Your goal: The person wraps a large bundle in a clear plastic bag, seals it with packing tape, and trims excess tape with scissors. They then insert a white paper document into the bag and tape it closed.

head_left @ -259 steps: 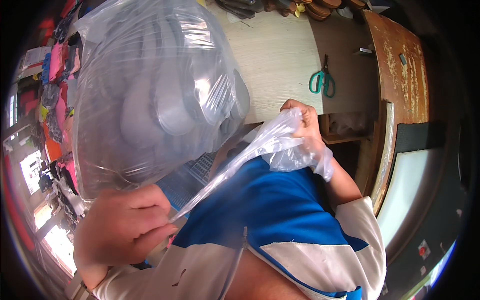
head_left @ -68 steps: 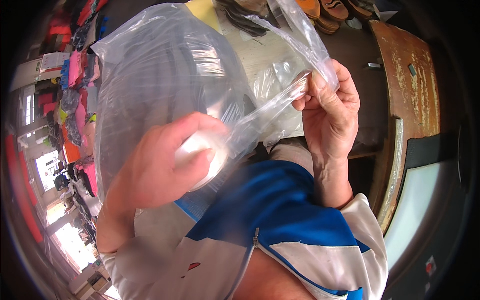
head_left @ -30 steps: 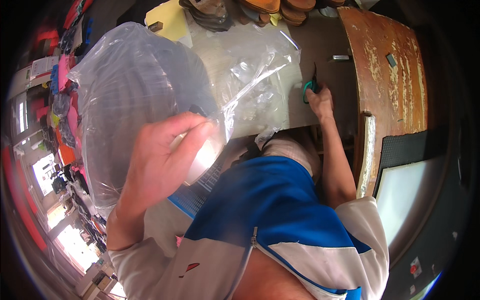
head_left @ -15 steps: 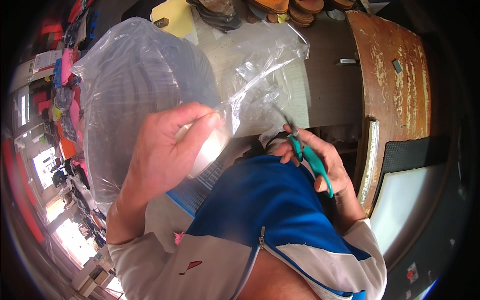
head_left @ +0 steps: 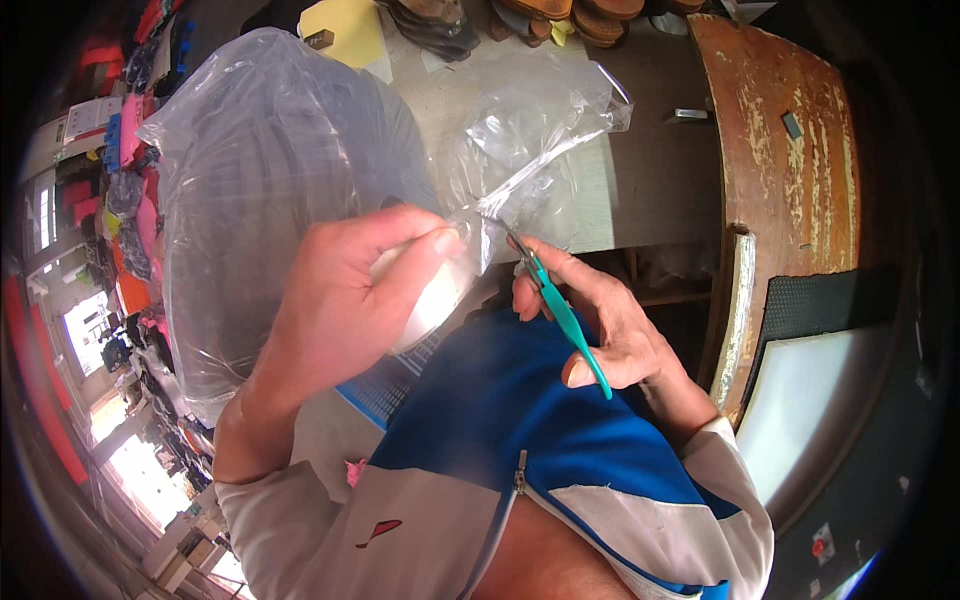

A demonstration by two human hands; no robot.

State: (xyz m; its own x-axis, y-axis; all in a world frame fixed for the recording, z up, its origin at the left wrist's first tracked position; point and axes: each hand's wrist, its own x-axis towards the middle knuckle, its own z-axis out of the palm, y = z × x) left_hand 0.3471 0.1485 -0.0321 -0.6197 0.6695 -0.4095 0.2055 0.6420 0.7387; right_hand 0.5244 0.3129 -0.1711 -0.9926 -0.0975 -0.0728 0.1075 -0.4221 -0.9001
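Observation:
A large clear plastic bag (head_left: 270, 160) bulges on the left, with dark contents showing dimly through it. My left hand (head_left: 340, 290) is closed, pinching the bag's twisted neck between thumb and fingers. The same hand holds a white roll, seemingly tape (head_left: 436, 302), partly hidden behind the thumb. Beyond the pinch, the bag's loose crumpled end (head_left: 535, 135) fans out over the table. In my right hand (head_left: 625, 325) are green-handled scissors (head_left: 572, 325), their handles nearly in line. The blade tips reach the twisted plastic just right of my left thumb; whether they touch it I cannot tell.
The table (head_left: 655, 170) carries a small metal block (head_left: 688, 115), a yellow sheet (head_left: 345, 30) and stacked brown sole-shaped pieces (head_left: 600, 22) at the far edge. A worn wooden board (head_left: 775, 160) stands at right. Below my left hand is a blue crate (head_left: 375, 395).
My right hand has moved left and slightly up, bringing the scissors to the twisted bag neck, with their handles now closer together. My left hand keeps its grip, shifted slightly right.

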